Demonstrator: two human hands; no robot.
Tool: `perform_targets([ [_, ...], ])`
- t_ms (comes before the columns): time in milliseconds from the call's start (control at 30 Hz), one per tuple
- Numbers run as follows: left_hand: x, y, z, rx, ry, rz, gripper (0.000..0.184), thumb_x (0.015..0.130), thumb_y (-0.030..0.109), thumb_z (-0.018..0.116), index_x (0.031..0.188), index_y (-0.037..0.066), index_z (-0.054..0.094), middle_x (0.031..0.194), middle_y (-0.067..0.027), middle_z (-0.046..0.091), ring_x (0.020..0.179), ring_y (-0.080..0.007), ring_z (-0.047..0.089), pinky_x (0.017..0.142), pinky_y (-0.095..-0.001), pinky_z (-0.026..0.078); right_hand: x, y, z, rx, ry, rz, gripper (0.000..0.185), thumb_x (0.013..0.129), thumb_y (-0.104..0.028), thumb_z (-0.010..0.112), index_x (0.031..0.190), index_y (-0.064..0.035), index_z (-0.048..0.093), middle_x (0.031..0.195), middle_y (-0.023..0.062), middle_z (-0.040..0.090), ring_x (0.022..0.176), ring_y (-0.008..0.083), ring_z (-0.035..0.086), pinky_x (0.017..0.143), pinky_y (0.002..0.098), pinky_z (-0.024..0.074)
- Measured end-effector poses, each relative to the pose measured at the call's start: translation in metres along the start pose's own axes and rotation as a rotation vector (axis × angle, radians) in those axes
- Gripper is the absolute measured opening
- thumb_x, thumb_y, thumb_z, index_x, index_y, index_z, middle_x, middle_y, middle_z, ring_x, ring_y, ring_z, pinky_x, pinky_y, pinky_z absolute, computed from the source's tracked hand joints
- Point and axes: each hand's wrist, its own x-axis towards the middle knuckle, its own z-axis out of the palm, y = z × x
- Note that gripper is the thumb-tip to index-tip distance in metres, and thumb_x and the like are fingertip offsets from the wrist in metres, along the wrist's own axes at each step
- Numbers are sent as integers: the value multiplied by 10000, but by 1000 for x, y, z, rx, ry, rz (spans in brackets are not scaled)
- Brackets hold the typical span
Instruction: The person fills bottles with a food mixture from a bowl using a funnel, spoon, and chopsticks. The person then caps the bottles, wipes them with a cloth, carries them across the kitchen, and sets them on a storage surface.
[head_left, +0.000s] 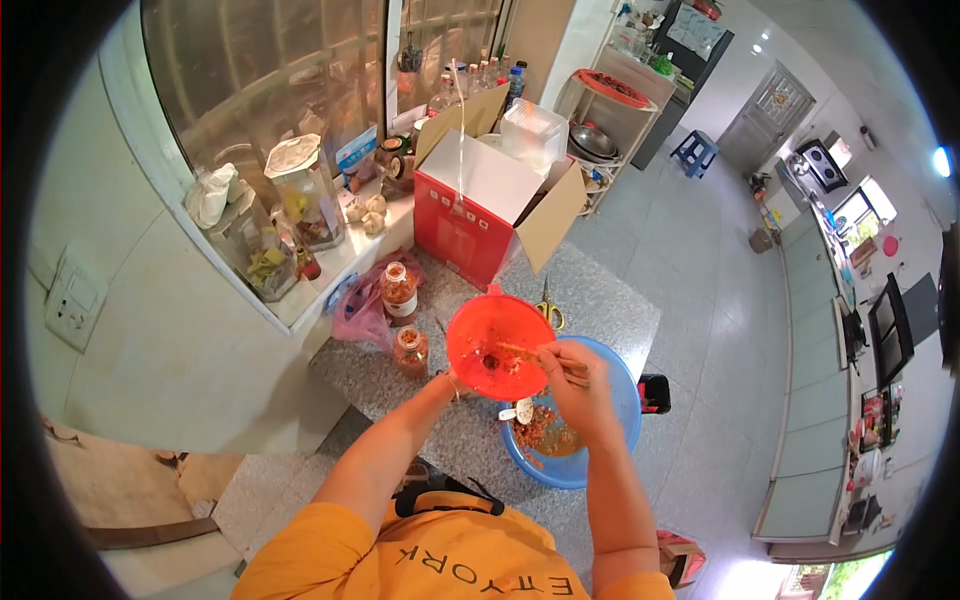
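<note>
- Fingers of the right hand (582,388) pinch wooden chopsticks (518,351), tips pointing into the red funnel (478,325).
- Left hand (459,385) is mostly hidden beneath the funnel's near-left side; its grip cannot be told.
- Likely step in hand: working chopped food (535,432) down the funnel; the next move seems to call for steady support and small pokes at its hole.
- Funnel hangs above the surface (612,285), overlapping the blue basin (622,405) in view; two jars (400,300) stand left.
- Both forearms reach forward, the right wrist bent inward.
</note>
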Motion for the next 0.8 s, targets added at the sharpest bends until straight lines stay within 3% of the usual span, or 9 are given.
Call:
perform_targets([
  [67, -9, -3, -3, 9, 3, 7, 393, 767, 156, 709, 1136, 90, 590, 1034, -72, 638, 998, -263, 610, 878, -411, 475, 5, 4, 3, -29, 14, -76, 133, 927, -91, 588, 918, 35, 631, 808, 57, 656, 743, 101, 609, 668, 248, 499],
  [333, -8, -5, -3, 50, 6, 7, 398, 766, 161, 710, 1138, 90, 589, 1035, -74, 638, 999, -265, 609, 877, -412, 475, 15, -14, 17, -12, 66, 161, 209, 937, -151, 577, 869, 40, 629, 711, 49, 635, 627, 84, 568, 576, 243, 457],
  [533, -13, -10, -5, 77, 10, 12, 401, 766, 165, 710, 1140, 89, 588, 1035, -75, 638, 1000, -266, 609, 877, -413, 475, 16, 22, 40, -82, 16, 113, 206, 926, -158, 593, 847, 29, 632, 666, 51, 613, 613, 75, 550, 551, 256, 443],
  [667, -14, -11, -4, 88, 26, 4, 403, 766, 168, 711, 1141, 89, 588, 1036, -76, 638, 1000, -267, 608, 877, -414, 475, 22, -11, 27, -23, 45, 161, 200, 921, -152, 595, 852, 32, 628, 676, 67, 621, 633, 86, 562, 567, 260, 450],
  [733, -13, -11, -4, 93, 28, 10, 404, 765, 169, 711, 1142, 89, 588, 1036, -77, 638, 1000, -268, 608, 877, -414, 474, 22, 0, 33, -161, 61, 23, 189, 918, -145, 598, 866, 34, 627, 705, 75, 638, 653, 91, 569, 579, 261, 454],
  [800, -15, -12, -3, 102, 25, 15, 405, 765, 170, 711, 1143, 89, 587, 1036, -77, 638, 1001, -268, 608, 877, -414, 474, 24, 20, 37, -179, -26, 44, 177, 917, -139, 599, 872, 29, 629, 698, 70, 635, 646, 86, 561, 573, 263, 451],
])
